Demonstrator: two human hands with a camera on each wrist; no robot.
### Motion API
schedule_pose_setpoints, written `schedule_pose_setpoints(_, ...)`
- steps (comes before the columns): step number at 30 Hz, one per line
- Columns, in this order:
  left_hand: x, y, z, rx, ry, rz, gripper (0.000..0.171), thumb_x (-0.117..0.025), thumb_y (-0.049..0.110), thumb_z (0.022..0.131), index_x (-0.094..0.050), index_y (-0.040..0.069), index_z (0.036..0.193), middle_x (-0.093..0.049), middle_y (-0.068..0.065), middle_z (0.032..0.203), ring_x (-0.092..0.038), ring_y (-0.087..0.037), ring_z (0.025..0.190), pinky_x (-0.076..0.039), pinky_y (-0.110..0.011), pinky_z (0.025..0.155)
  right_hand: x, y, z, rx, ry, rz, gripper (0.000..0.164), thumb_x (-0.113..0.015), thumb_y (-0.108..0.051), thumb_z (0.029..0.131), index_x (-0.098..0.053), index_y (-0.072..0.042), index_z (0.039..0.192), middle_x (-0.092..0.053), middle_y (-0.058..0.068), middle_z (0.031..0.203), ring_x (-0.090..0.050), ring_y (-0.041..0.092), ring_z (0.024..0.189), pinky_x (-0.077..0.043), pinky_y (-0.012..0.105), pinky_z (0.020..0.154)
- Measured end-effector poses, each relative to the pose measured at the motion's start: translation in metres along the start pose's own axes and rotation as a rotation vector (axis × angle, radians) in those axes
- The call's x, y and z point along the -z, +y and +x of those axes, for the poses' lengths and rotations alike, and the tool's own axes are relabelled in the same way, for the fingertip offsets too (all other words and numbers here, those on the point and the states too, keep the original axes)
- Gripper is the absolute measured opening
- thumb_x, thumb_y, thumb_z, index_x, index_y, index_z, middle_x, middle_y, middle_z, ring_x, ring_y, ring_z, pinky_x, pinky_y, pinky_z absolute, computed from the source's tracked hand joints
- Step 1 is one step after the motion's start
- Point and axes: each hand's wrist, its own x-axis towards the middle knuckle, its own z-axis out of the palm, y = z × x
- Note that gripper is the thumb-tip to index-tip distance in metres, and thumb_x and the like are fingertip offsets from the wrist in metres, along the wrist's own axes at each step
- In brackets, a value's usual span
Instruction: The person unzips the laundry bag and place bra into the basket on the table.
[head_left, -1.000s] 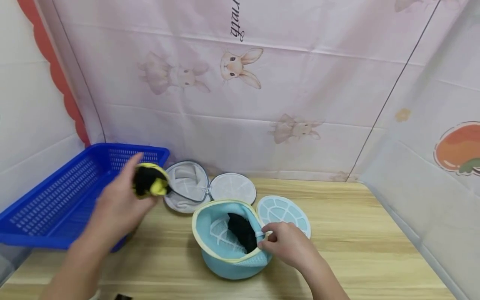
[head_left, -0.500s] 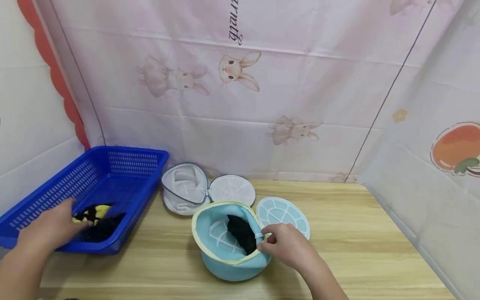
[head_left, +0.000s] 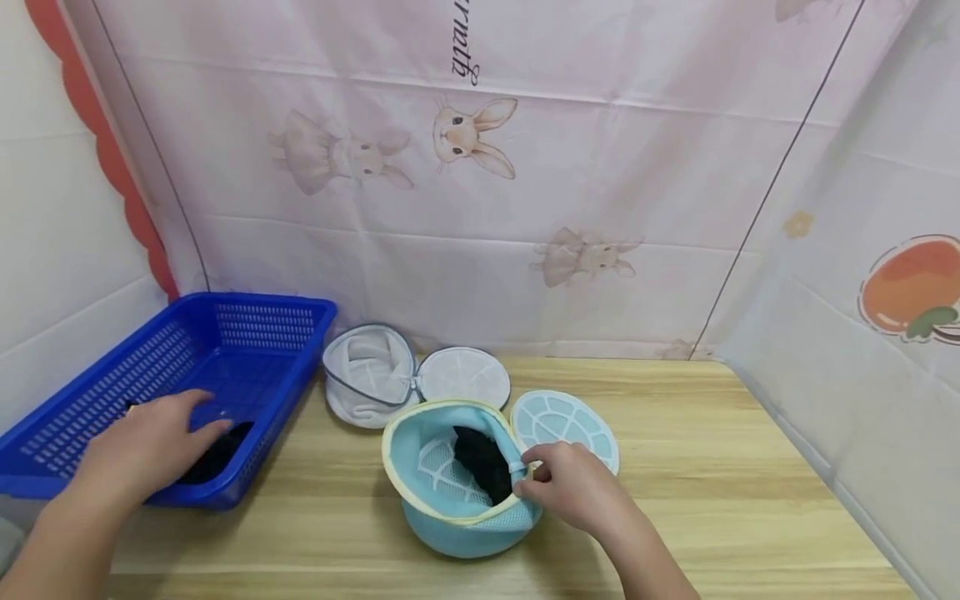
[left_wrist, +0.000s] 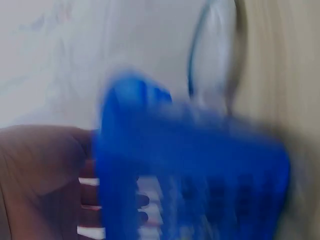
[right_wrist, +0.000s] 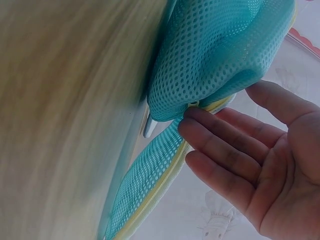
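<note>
My right hand (head_left: 573, 487) pinches the yellow-edged rim of a light blue mesh laundry bag (head_left: 468, 537) standing unzipped on the table. A black cloth item (head_left: 483, 465) lies inside the bag. In the right wrist view, the fingertips touch the mesh bag (right_wrist: 210, 60) by its zipper, thumb against the mesh. My left hand (head_left: 146, 442) is over the near end of a blue plastic basket (head_left: 300, 367), thumb and index finger spread apart. Beside the thumb lies a dark cloth item (head_left: 217, 458) in the basket. The left wrist view is blurred; the basket wall (left_wrist: 190, 140) hides part of the fingers.
Behind the blue bag, a grey-white mesh laundry bag (head_left: 367, 396) lies unzipped with its round lid (head_left: 465, 379) folded out. The blue bag's lid (head_left: 564, 425) rests on the wooden table (head_left: 712, 483) to its right. A rabbit-print cloth (head_left: 412, 208) hangs behind.
My left hand carried a black-and-yellow cloth item left into the basket and let it go; then the hand shifted slightly right. My right hand has stayed on the bag's rim.
</note>
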Motion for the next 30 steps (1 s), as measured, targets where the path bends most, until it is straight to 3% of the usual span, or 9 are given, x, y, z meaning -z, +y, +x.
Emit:
schedule_pose_setpoints(5,-0.005,0.082,-0.012,-0.256,0.235,-0.065,0.047,-0.066,0.04,0.092,-0.064,0.008,0.127,-0.064,-0.021,0.126,-0.057,-0.047,0.115,-0.046,-0.067,0.084,0.003,0.0,-0.001,-0.06,0.039,-0.021,0.026,-0.077,-0.031,0.082,-0.072,-0.01,0.095,-0.071,-0.001,0.076,-0.064,0.011,0.069,-0.052,0.031,0.061)
schedule_pose_setpoints(8,-0.014,0.126,-0.018,-0.391,0.302,-0.094,0.036,-0.07,0.033,0.09,-0.068,0.015,0.121,-0.069,-0.01,0.121,-0.063,-0.037,0.113,-0.05,-0.06,0.087,0.005,0.001,-0.002,-0.129,0.031,-0.039,0.028,-0.074,-0.037,0.085,-0.07,-0.011,0.077,-0.063,-0.003,0.064,-0.056,0.012,0.06,-0.045,0.029,0.054)
schedule_pose_setpoints(11,-0.028,0.162,-0.018,-0.549,0.304,-0.123,0.03,-0.073,0.027,0.089,-0.07,0.014,0.116,-0.071,-0.006,0.115,-0.065,-0.028,0.109,-0.053,-0.051,0.091,0.006,0.003,-0.004,-0.186,-0.066,0.0,0.044,-0.068,-0.046,0.089,-0.066,-0.009,0.066,-0.06,-0.001,0.056,-0.056,0.015,0.053,-0.044,0.03,0.05)
schedule_pose_setpoints(16,-0.055,0.209,-0.011,-0.775,0.215,-0.105,0.027,-0.074,0.023,0.087,-0.071,0.011,0.111,-0.071,-0.002,0.11,-0.066,-0.021,0.105,-0.054,-0.041,0.091,0.003,0.006,-0.006,-0.193,-0.208,0.12,0.061,-0.06,-0.059,0.089,-0.063,-0.005,0.061,-0.061,0.005,0.049,-0.062,0.023,0.045,-0.049,0.033,0.045)
schedule_pose_setpoints(20,-0.074,0.235,-0.005,-0.83,0.126,-0.022,0.03,-0.075,0.022,0.087,-0.069,0.011,0.114,-0.069,-0.001,0.111,-0.064,-0.02,0.107,-0.055,-0.038,0.088,0.001,0.009,-0.006,-0.148,-0.231,0.175,0.052,-0.066,-0.05,0.089,-0.064,-0.006,0.062,-0.061,0.004,0.049,-0.062,0.022,0.044,-0.051,0.036,0.044)
schedule_pose_setpoints(23,-0.085,0.249,0.0,-0.834,0.072,0.033,0.03,-0.075,0.021,0.086,-0.068,0.012,0.114,-0.068,0.001,0.111,-0.063,-0.018,0.105,-0.055,-0.037,0.085,0.003,0.009,-0.005,-0.116,-0.234,0.223,0.039,-0.07,-0.036,0.088,-0.064,-0.006,0.063,-0.063,0.004,0.051,-0.063,0.021,0.046,-0.053,0.037,0.044)
schedule_pose_setpoints(26,-0.094,0.257,0.004,-0.844,0.069,0.081,0.031,-0.076,0.019,0.085,-0.068,0.014,0.114,-0.066,0.002,0.111,-0.061,-0.018,0.108,-0.053,-0.039,0.088,0.007,0.009,-0.002,-0.091,-0.193,0.266,0.032,-0.069,-0.025,0.088,-0.062,-0.005,0.063,-0.064,0.004,0.053,-0.064,0.019,0.047,-0.054,0.035,0.046)
schedule_pose_setpoints(30,-0.102,0.262,0.01,-0.891,0.124,0.166,0.033,-0.078,0.019,0.08,-0.067,0.015,0.111,-0.066,0.002,0.108,-0.059,-0.018,0.11,-0.049,-0.041,0.094,0.013,0.006,0.0,-0.071,-0.086,0.311,0.027,-0.067,-0.017,0.088,-0.059,-0.004,0.065,-0.063,0.004,0.054,-0.064,0.017,0.05,-0.054,0.031,0.048)
